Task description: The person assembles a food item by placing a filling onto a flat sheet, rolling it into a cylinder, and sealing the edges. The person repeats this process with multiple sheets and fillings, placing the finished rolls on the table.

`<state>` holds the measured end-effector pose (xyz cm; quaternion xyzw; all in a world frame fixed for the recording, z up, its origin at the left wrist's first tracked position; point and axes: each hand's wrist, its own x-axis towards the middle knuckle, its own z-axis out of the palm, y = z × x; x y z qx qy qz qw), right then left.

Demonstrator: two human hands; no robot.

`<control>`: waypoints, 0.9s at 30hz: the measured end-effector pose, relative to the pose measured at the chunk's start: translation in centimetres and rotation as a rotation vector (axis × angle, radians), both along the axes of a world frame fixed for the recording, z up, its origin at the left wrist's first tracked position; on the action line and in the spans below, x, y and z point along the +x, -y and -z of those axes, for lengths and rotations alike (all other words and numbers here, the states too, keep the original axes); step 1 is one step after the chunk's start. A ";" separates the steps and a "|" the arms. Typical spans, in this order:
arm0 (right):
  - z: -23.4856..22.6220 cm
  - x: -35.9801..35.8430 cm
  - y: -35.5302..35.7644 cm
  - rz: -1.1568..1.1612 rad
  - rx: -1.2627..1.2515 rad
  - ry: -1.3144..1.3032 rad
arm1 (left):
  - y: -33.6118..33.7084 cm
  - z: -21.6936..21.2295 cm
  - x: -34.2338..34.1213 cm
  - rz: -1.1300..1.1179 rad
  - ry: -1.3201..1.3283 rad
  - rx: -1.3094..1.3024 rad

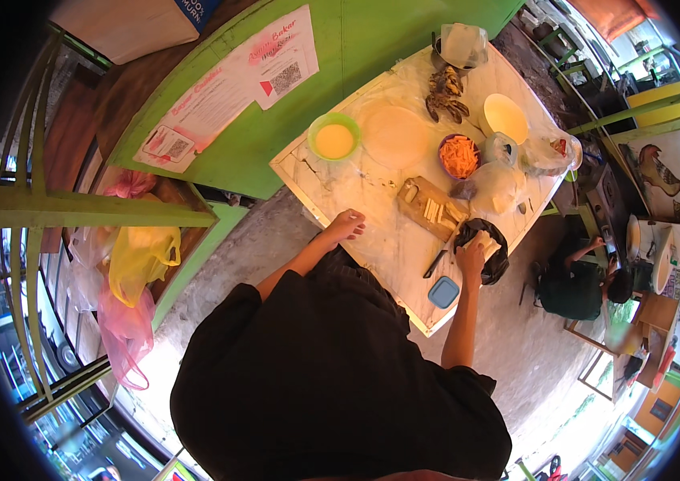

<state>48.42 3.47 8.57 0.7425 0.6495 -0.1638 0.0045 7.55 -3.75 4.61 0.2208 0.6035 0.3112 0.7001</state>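
Note:
My right hand (471, 253) reaches into the mouth of a black plastic bag (497, 259) at the table's near right side. Its fingers close on a pale piece (483, 239), partly hidden by the hand. Over the table's near left edge, my left hand (346, 225) hangs with loosely bent fingers and nothing visible in it. Just beyond the bag is a brown wooden cutting board (416, 202) bearing several pale cut strips (441, 213). Beside my right hand lie a dark-handled knife (435, 264) and a blue-grey square container or lid (443, 293).
The marble-patterned table (340, 188) also holds a green bowl (333, 137) with yellow contents, a purple bowl of orange shreds (459, 155), a yellow bowl (505, 119), dark bananas (445, 94) and clear plastic bags (497, 189). A person (571, 287) works at the far right.

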 end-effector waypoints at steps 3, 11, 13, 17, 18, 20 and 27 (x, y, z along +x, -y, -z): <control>-1.1 0.2 -1.2 0.040 -0.111 -0.008 | 0.0 0.6 0.2 0.040 -0.004 0.013; 0.0 -1.2 -2.7 0.180 0.004 0.013 | -0.9 1.4 -0.2 0.233 -0.041 0.011; -0.1 -2.8 -2.2 0.191 0.152 0.031 | -0.9 1.4 -0.6 0.173 0.018 0.020; -0.5 -6.8 -2.7 0.002 0.316 -0.330 | -0.4 0.4 -1.5 0.133 -0.030 0.081; -0.5 -8.3 -2.8 -0.037 0.235 -0.455 | -0.3 0.2 -2.1 0.142 -0.060 0.061; -0.5 -11.5 -3.4 -0.115 0.074 -0.705 | 0.3 0.8 -3.0 0.075 -0.035 0.022; 5.2 -18.1 -8.8 -0.438 0.216 -0.585 | -0.4 0.5 -5.8 -0.018 -0.006 0.019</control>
